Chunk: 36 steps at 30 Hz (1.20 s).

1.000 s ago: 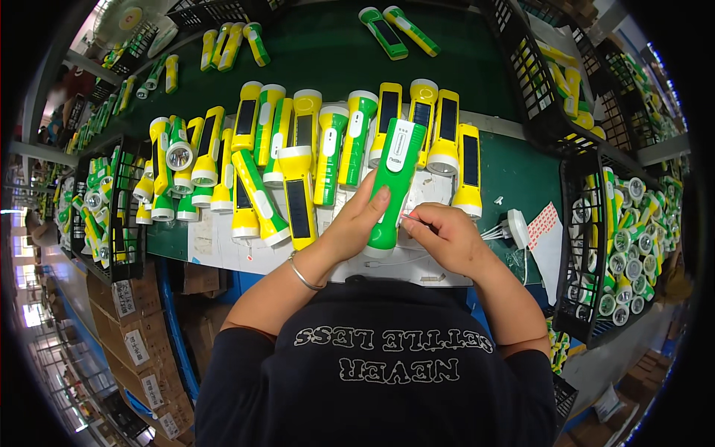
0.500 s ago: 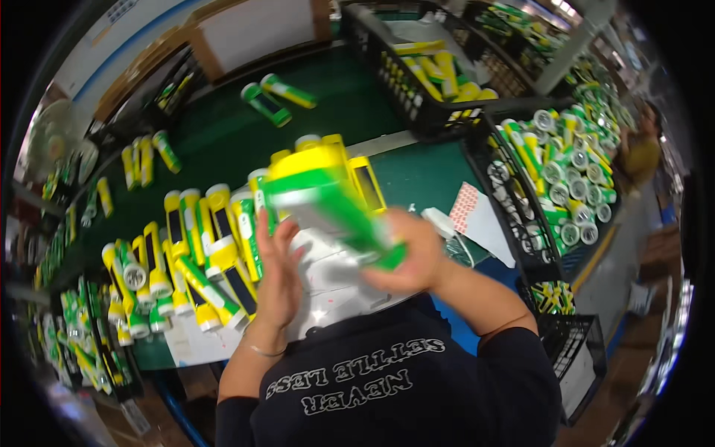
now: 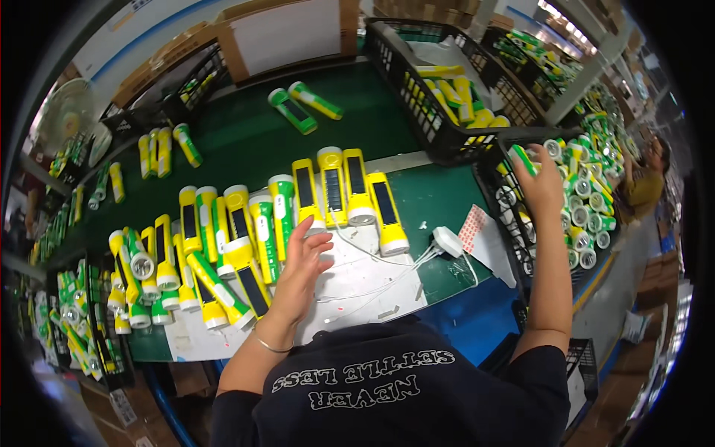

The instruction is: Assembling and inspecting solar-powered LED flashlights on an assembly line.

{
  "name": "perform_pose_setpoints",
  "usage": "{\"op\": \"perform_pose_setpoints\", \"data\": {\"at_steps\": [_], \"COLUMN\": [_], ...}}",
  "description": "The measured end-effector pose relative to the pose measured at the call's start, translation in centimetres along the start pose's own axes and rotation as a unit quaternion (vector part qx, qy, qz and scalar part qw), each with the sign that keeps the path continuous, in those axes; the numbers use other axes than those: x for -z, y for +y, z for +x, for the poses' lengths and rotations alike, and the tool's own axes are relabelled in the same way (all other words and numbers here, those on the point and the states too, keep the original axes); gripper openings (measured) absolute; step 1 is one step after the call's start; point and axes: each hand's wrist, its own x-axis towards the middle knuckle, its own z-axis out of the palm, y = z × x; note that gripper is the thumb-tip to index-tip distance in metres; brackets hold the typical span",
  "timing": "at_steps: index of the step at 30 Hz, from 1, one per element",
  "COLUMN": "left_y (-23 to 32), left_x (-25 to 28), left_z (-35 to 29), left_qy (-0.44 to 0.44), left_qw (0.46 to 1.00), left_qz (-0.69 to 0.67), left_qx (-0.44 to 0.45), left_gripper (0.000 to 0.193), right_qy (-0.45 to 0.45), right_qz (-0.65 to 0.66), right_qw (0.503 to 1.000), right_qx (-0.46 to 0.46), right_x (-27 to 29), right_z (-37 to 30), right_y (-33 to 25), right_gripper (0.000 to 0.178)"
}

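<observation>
My right hand [image 3: 542, 182] has reached over the crate at the right. Its fingers curl round a green and yellow flashlight [image 3: 523, 159], mostly covered by the hand. My left hand [image 3: 304, 270] is open above the white paper [image 3: 365, 289], its fingers apart and nothing in them. Just beyond it stand several yellow flashlights [image 3: 386, 212] with dark solar panels. Left of that hand lies a bunch of green and yellow flashlights [image 3: 212, 283], some propped on others. A white hub [image 3: 447, 242] with thin white cables rests on the table between my hands.
A black crate [image 3: 439, 138] with flashlights stands at the far right. Beside it, another black crate [image 3: 500, 205] is heaped with flashlights, lens ends showing. Two flashlights [image 3: 294, 110] lie on the green surface further off. A person [image 3: 644, 179] is at the right edge.
My right hand has swung from the middle of the table to the right-hand crate, carrying a flashlight. My left hand has shifted slightly right. The row of yellow flashlights now shows unblocked.
</observation>
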Motion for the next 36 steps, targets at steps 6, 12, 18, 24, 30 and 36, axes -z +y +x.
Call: {"op": "perform_pose_setpoints", "data": {"at_steps": [6,12,18,24,30,36], "left_y": [-0.5,1.6,2.4,-0.8,-1.6,-2.4], "left_x": [0.3,0.0,-3.0,0.3,1.4,1.7], "left_z": [-0.3,-0.5,0.7,0.0,0.7,0.6], "left_qy": [0.029,-0.021,-0.138,0.000,0.040,0.103], "left_qw": [0.997,0.793,0.834,0.984,0.956,0.959], "left_qz": [0.069,0.561,0.479,-0.119,-0.232,-0.198], "left_qx": [-0.005,-0.237,-0.238,0.135,0.177,0.175], "left_gripper": [0.056,0.061,0.061,0.037,0.037,0.038], "right_qy": [-0.425,-0.530,-0.647,-0.589,-0.616,-0.621], "right_qz": [-0.011,0.174,0.518,0.560,0.526,0.505], "right_qw": [0.889,0.824,0.553,0.570,0.583,0.598], "right_qx": [0.168,0.102,-0.084,-0.117,-0.064,-0.035], "right_x": [-8.9,-3.4,-2.2,-5.4,-6.6,-6.0], "right_z": [-8.8,-4.7,-8.8,-10.1,-12.9,-14.4], "right_y": [-12.5,-12.0,-13.2,-12.1,-14.0,-14.8], "right_gripper": [0.091,0.062,0.036,0.033,0.028,0.022]}}
